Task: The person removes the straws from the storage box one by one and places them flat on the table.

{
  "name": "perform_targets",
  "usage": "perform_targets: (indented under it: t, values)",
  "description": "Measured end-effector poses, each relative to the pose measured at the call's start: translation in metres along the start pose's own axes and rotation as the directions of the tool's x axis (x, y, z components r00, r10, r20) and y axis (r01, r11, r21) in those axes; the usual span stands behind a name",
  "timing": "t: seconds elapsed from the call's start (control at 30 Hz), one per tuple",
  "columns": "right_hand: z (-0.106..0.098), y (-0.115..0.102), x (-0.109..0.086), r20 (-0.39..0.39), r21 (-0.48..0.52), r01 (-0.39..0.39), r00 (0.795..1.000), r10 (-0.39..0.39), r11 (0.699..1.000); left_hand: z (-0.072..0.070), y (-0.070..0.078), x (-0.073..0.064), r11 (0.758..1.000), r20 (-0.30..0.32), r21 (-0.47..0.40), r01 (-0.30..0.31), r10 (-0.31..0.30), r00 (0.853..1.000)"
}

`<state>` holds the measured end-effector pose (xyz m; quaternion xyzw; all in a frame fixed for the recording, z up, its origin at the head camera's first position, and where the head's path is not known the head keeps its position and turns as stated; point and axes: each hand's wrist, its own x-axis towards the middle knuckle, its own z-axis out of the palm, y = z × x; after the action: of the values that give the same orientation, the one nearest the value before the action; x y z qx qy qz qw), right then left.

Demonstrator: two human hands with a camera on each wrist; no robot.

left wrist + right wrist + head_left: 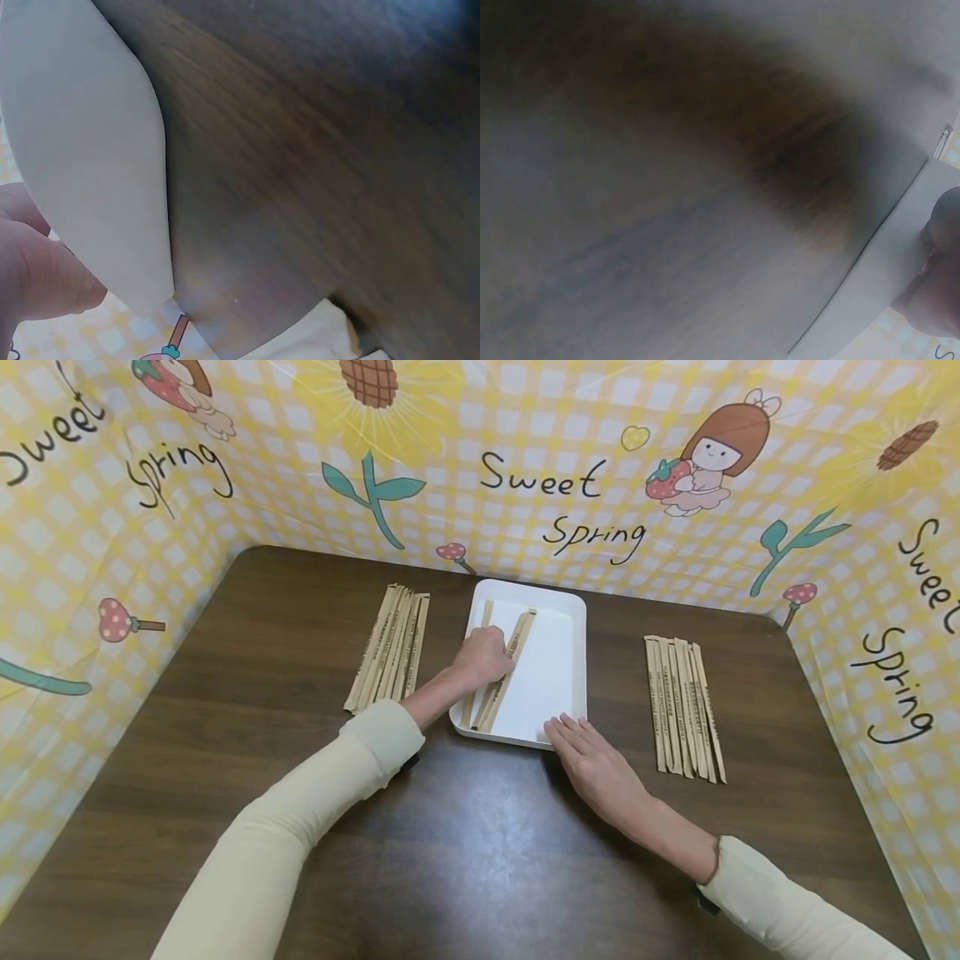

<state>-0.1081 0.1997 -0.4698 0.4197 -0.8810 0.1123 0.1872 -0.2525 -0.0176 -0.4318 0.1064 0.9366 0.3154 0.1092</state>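
Note:
A white tray (551,668) lies on the table, holding several slim, brown paper-wrapped straws (491,706) along its left side. My left hand (482,657) reaches into it from the left, fingers curled at the straws and seeming to pinch one. The fingertips are mostly hidden in the head view. In the left wrist view, the tray's wall (90,157) covers part of that hand (41,274). My right hand (596,768) rests straight fingers on the tray's near right corner. The right wrist view is mostly blurred.
On the dark wood table (480,860), one row of wrapped straws (390,647) lies left of the tray. Another row of straws (682,706) lies to its right. A yellow checked cloth (525,410) with printed pictures hangs behind and along both sides.

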Motion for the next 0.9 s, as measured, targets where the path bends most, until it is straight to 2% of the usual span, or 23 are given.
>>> perform_targets:
  t: [0.27, 0.67, 0.9]
  values:
    - [0.0003, 0.0003, -0.0007, 0.003, -0.004, 0.001, 1.0, -0.001, 1.0, 0.0, 0.0012, -0.0014, 1.0, 0.017, -0.008, 0.01, -0.01, 1.0]
    - [-0.0005, 0.0008, -0.0002, 0.005, -0.01, -0.001, 1.0, 0.001, 1.0, 0.0, 0.0044, -0.0049, 0.995, -0.02, 0.098, -0.023, 0.025, 0.999]
    - [-0.0014, 0.0002, 0.0008, 0.002, -0.017, 0.003, 1.0, -0.003, 1.0, -0.001, 0.0044, -0.0049, 0.994, -0.029, 0.104, -0.034, 0.037, 0.999]
